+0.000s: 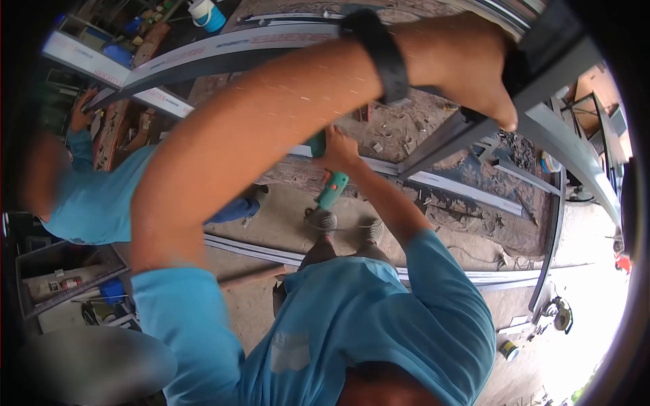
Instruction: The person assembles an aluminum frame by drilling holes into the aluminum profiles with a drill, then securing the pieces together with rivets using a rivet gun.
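My left arm, with a black wristband (379, 57), reaches across to the upper right. My left hand (477, 71) is closed over a dark grey metal frame bar (467, 135), the thumb pressed along its side. Lower and nearer the middle, my right hand (340, 150) is wrapped round a green power tool (332, 191) that looks like a drill. Part of the tool is hidden behind my fingers and left forearm. A long aluminium profile with printed white film (467, 195) runs just beyond the right hand.
At the left a co-worker in a blue shirt (101, 186) has a hand (82, 111) by another film-covered profile (88, 61). A worn workbench (406, 128) carries scraps and dust. Long profiles (250, 250) lie near my feet. A can (509, 350) is on the floor.
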`<move>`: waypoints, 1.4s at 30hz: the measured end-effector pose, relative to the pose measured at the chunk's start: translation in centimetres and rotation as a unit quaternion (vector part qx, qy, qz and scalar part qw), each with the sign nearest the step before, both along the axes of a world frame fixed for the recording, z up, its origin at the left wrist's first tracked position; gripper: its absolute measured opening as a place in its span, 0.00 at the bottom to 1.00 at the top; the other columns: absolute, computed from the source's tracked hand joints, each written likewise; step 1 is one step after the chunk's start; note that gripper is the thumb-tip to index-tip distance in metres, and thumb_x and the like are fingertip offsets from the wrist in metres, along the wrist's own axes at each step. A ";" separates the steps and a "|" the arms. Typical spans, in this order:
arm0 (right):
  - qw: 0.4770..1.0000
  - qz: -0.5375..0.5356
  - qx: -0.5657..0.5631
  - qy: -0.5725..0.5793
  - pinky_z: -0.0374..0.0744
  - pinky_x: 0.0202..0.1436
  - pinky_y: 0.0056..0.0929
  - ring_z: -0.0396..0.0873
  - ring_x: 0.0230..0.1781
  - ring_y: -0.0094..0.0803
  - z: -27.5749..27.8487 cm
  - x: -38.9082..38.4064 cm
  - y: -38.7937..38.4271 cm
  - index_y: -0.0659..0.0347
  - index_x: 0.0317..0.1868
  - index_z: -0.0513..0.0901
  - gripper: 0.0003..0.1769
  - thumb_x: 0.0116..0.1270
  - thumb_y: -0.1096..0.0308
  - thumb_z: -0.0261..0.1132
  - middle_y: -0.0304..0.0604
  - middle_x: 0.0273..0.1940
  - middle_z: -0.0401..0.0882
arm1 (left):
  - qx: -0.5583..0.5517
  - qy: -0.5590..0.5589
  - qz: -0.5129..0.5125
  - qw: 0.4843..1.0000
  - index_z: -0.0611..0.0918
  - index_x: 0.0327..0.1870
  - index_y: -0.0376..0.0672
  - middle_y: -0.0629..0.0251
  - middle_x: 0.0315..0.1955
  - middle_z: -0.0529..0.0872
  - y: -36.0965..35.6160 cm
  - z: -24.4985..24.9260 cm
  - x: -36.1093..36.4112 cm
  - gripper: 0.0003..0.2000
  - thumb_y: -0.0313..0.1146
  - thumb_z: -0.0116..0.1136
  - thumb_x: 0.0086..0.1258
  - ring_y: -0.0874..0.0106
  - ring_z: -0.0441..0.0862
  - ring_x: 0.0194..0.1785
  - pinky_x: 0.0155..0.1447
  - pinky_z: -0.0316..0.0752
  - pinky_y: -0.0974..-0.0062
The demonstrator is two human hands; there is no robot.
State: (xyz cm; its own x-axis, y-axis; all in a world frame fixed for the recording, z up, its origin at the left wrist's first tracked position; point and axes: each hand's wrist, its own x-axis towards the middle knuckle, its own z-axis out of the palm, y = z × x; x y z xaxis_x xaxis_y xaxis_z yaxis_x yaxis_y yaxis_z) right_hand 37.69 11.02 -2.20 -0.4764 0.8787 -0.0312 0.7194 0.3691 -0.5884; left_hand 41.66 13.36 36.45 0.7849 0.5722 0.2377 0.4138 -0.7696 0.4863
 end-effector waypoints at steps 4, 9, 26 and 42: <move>0.998 -0.043 -0.026 -0.026 0.83 0.58 0.46 0.82 0.57 0.54 -6.0 -4.2 6.2 0.61 0.67 0.66 0.54 0.43 0.48 0.82 0.54 0.60 0.78 | 0.046 0.012 0.035 0.998 0.92 0.41 0.39 0.51 0.41 0.91 -0.2 -1.0 -0.1 0.27 0.57 0.74 0.52 0.54 0.89 0.48 0.55 0.83 0.62; 0.995 -0.072 -0.054 -0.043 0.80 0.62 0.45 0.81 0.60 0.53 -9.4 -4.8 9.6 0.62 0.68 0.69 0.51 0.48 0.47 0.81 0.53 0.61 0.78 | 0.035 -0.020 0.067 0.997 0.91 0.41 0.39 0.51 0.39 0.91 -0.9 -1.2 -0.6 0.22 0.47 0.73 0.50 0.54 0.90 0.48 0.54 0.84 0.61; 0.897 0.026 0.355 0.260 0.82 0.57 0.40 0.82 0.56 0.41 38.0 26.0 -4.6 0.64 0.67 0.71 0.46 0.57 0.47 0.83 0.48 0.55 0.80 | 0.021 -0.067 0.014 0.997 0.80 0.54 0.32 0.48 0.37 0.90 -0.5 -1.4 -0.7 0.30 0.42 0.77 0.54 0.50 0.89 0.41 0.49 0.83 0.61; 0.987 0.080 0.087 0.110 0.85 0.42 0.29 0.86 0.39 0.30 37.1 28.6 -1.0 0.66 0.49 0.84 0.28 0.48 0.69 0.86 0.42 0.40 0.88 | -0.133 0.017 0.324 0.937 0.68 0.69 0.30 0.42 0.58 0.80 -5.6 -36.7 -20.6 0.45 0.46 0.80 0.56 0.47 0.79 0.61 0.65 0.75 0.56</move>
